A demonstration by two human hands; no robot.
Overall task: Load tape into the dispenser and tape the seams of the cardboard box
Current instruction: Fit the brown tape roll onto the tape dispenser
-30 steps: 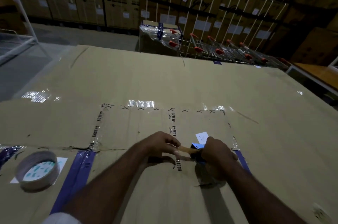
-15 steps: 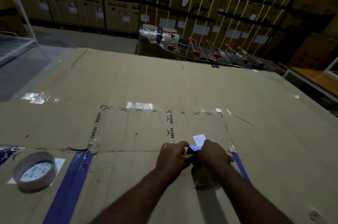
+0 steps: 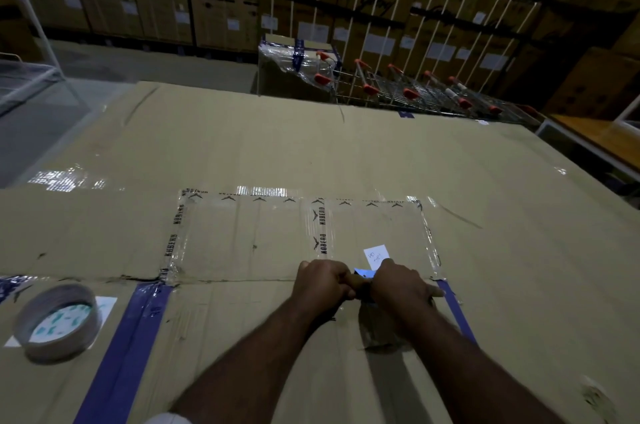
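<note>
Two hands, left [image 3: 323, 281] and right [image 3: 403, 283], grip closed on the tape dispenser [image 3: 363, 280], lying crosswise along the cardboard box [image 3: 311, 146] seam.

Left hand [image 3: 322, 281] and right hand [image 3: 401, 283] side by side, apparently clenched.

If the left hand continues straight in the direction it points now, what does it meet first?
Probably the right hand: the left hand points right along the seam, and the two almost touch around the tape dispenser.
</note>
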